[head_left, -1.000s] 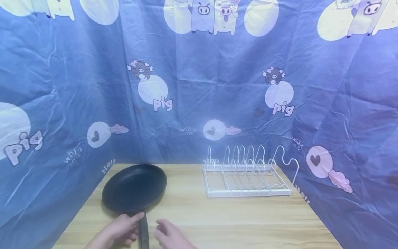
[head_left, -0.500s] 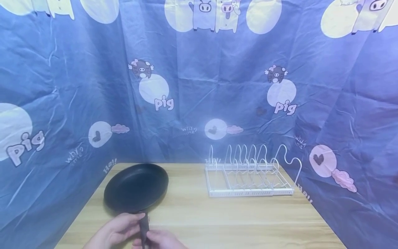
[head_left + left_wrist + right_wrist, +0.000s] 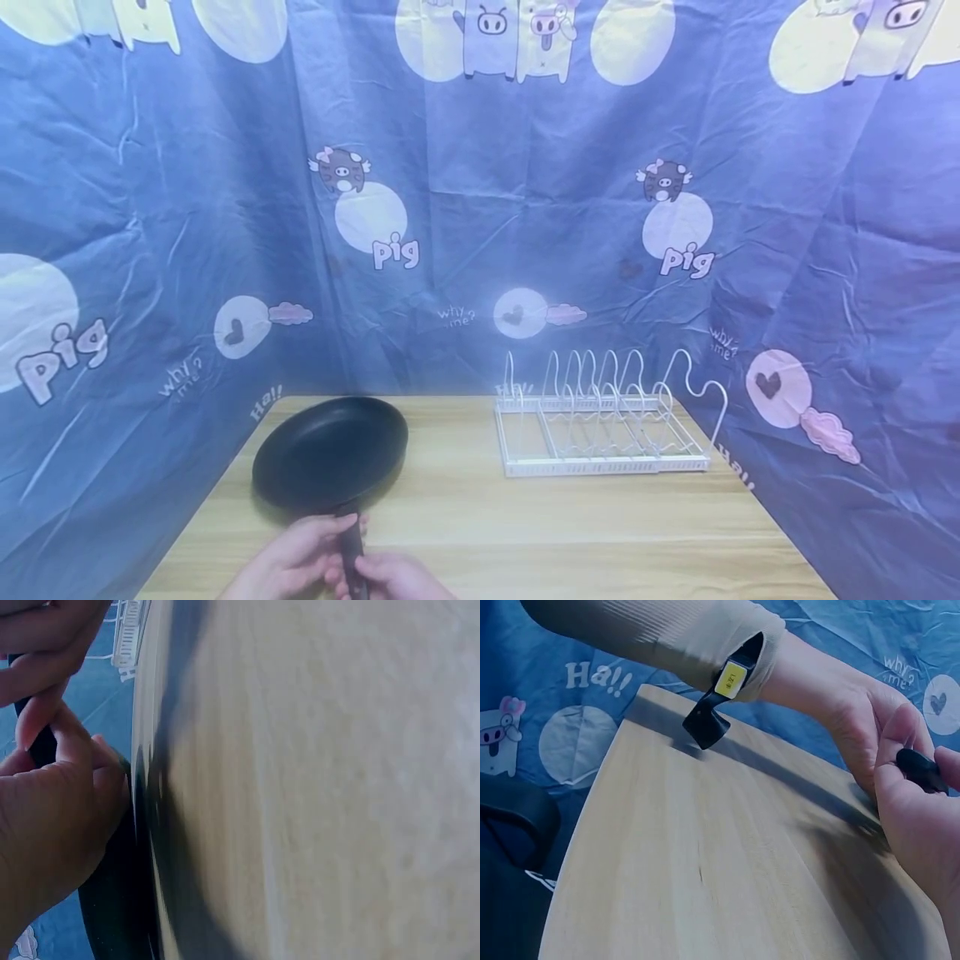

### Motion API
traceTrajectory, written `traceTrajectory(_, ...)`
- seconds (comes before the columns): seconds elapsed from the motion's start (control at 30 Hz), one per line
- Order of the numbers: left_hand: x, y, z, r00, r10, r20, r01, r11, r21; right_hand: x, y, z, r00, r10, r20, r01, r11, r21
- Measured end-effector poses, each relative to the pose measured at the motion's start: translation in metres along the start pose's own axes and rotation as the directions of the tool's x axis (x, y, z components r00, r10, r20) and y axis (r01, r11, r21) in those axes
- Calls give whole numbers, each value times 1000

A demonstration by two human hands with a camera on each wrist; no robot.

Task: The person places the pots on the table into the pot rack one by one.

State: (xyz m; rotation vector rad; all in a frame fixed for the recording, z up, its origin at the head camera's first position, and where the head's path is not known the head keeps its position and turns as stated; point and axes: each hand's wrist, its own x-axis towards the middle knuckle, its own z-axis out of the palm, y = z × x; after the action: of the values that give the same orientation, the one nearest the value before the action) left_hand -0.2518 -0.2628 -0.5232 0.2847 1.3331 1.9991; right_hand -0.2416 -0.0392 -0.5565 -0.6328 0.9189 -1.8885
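Observation:
A black frying pan (image 3: pixel 330 454) is at the left of the wooden table, its handle (image 3: pixel 351 542) pointing toward the person. My left hand (image 3: pixel 296 557) holds that handle close to the pan body, thumb along the top and fingers underneath. Nearer the handle's end, my right hand (image 3: pixel 397 575) grips it with the thumb on top and fingers curled below. The handle's tip (image 3: pixel 921 769) pokes out of the right hand (image 3: pixel 922 825) in the right wrist view. From the left wrist, the dark pan side (image 3: pixel 120 900) shows low over the table beyond the left hand (image 3: pixel 56 817).
A white wire rack (image 3: pixel 603 467) with several upright loops stands at the back right of the wooden table (image 3: pixel 570 533). Blue cloth (image 3: pixel 480 200) printed with pigs surrounds the table on three sides. A black chair part (image 3: pixel 517 814) appears beyond the table edge.
My right hand has come left from beside the handle and taken hold of it. The left hand's fingers have closed further round the handle. The rack stays put.

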Motion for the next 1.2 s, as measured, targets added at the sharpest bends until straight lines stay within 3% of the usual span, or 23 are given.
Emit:
traceTrajectory(0.13, 1, -2, 1, 999, 32, -36, -31, 999, 35, -1, -1, -3, 1000, -18, 24, 19, 999, -48)
traceTrajectory(0.3, 2, -6, 2, 999, 20, 28, -18, 998, -62, -4, 1, -6, 998, -35, 44, 42, 985, -167)
traceTrajectory(0.4, 3, -8, 5, 998, 23, 53, -16, 994, -113, -6, 3, -7, 999, -27, 37, 32, 990, -140)
traceTrajectory(0.67, 6, -6, 15, 996, 67, 51, -61, 992, -115, -12, -1, -7, 998, -50, 38, 54, 993, -101)
traceTrajectory(0.93, 2, 0, 29, 985, 158, 72, -154, 986, -58, -18, -1, -2, 994, -91, 63, 97, 990, -98)
traceTrajectory(1.2, 2, 13, 51, 972, 206, 116, -193, 975, -111, -27, -13, 17, 961, -174, 216, 184, 982, -29)
